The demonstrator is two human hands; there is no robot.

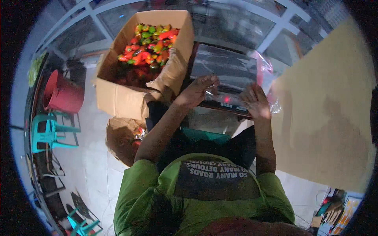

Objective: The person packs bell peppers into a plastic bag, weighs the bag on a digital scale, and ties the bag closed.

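My left hand [197, 91] is closed, its fingers pinched on a crumpled clear plastic bag [212, 93] over the front edge of a weighing scale [226, 63]. To its right, my right hand [255, 101] is slightly blurred, with fingers drawn together; clear plastic shows on both sides of it, and it seems to grip the same bag. A red light glows on the scale's front panel between my hands. At the scale's right edge lies more clear plastic with a pink band [263, 67].
Left of the scale stands a large open cardboard box [118, 96] holding red and green peppers [147, 45]. A smaller cardboard carton [120, 137] sits below it. A tan board [327, 110] fills the right side. Further left are a red bin [65, 92] and a teal plastic chair [51, 129].
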